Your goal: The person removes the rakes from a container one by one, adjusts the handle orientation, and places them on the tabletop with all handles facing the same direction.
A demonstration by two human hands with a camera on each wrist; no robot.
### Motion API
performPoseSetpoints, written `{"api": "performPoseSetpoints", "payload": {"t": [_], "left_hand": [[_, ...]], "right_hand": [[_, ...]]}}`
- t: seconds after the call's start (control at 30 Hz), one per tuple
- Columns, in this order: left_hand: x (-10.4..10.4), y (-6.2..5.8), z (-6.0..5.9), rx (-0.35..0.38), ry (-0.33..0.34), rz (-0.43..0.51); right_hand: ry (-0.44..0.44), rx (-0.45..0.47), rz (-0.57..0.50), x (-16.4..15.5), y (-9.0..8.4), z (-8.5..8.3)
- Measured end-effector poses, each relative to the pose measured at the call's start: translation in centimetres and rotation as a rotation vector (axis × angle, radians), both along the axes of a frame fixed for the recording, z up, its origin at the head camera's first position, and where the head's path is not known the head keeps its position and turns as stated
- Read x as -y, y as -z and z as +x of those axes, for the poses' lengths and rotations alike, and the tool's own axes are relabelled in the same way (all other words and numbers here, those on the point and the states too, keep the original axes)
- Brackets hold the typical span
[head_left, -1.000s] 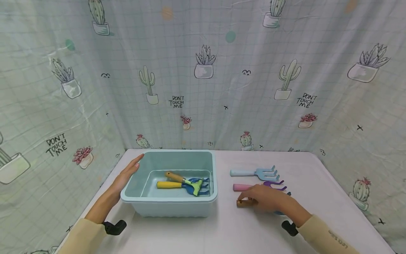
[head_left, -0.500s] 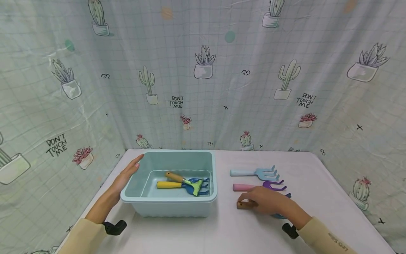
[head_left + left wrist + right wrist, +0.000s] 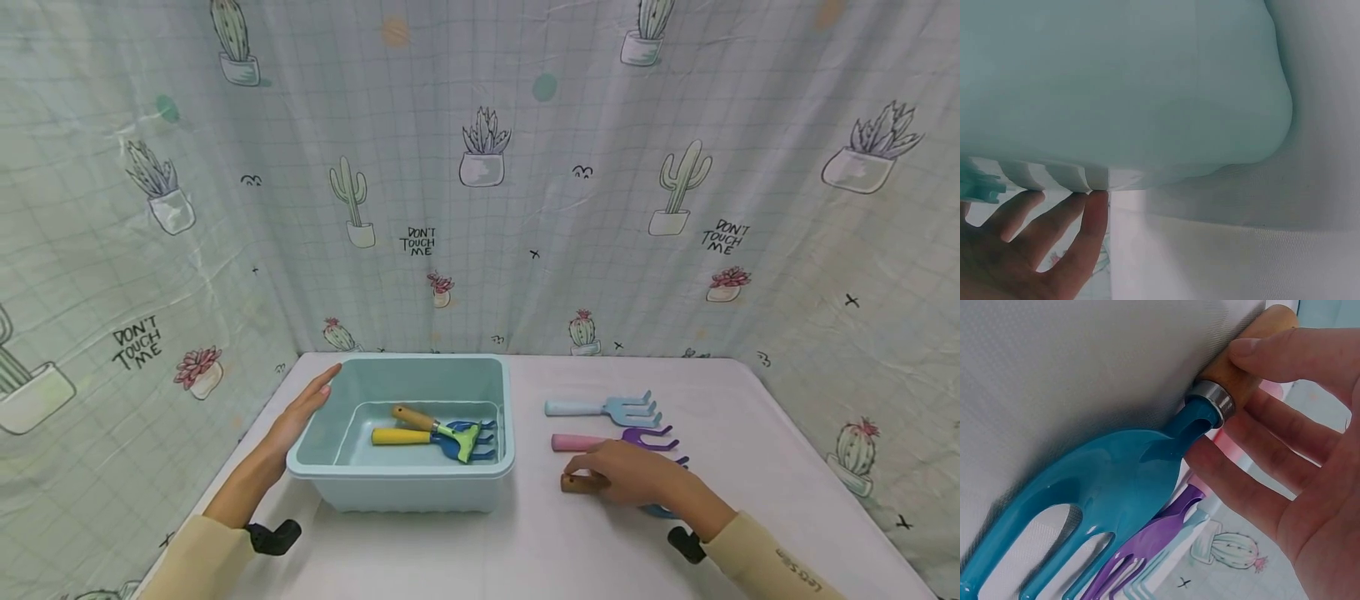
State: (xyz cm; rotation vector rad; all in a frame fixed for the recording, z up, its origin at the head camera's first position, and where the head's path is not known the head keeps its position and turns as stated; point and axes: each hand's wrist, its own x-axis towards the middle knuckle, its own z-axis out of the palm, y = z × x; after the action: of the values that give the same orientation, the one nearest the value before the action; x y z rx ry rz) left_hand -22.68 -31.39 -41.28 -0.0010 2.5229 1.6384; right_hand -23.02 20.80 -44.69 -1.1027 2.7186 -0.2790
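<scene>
1. Teal garden fork with a brown wooden handle [image 3: 1129,465]: I have it at the right side of the white counter [image 3: 525,554], nearest to me in its row. I cannot tell whether it rests on the surface or sits just off it.
2. Next in size is the pale aqua rectangular plastic tub [image 3: 401,472]. My left hand [image 3: 296,421] lies against its left side, fingers extended rather than wrapped round. I judge the tub light and easily nudged, firmest at the rim. Inside lie a yellow-handled blue fork [image 3: 423,437] and, across it, a lime-green tool with a wooden handle [image 3: 431,425].
3. Beyond the teal fork I see a pink-handled purple fork [image 3: 581,442], then a light-blue fork [image 3: 611,407].
4. My right hand [image 3: 630,475] grips the teal fork, thumb on one side of the handle and fingers reaching round the other.
5. Its glossy head looks stiff, probably painted metal: sturdy, slick, and likely to tip the tool tines-down.
6. Wood should give better purchase, so I favour the handle [image 3: 1266,324], close to the silvery metal collar [image 3: 1214,398], where I expect the balance.
</scene>
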Motion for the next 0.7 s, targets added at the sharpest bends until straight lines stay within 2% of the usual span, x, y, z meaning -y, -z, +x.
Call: {"api": "performPoseSetpoints", "payload": {"t": [0.2,0.37,0.7], "left_hand": [[0.0,0.0,0.0,-0.014,0.002,-0.012],[0.1,0.0,0.0,-0.015,0.007,-0.010],[0.0,0.1,0.1,-0.017,0.003,0.001]], "right_hand": [[0.036,0.000,0.014,0.1,0.0,0.0],[0.069,0.040,0.015,0.1,-0.1,0.1],[0.118,0.045,0.037,0.4,-1.9,-0.2]]}}
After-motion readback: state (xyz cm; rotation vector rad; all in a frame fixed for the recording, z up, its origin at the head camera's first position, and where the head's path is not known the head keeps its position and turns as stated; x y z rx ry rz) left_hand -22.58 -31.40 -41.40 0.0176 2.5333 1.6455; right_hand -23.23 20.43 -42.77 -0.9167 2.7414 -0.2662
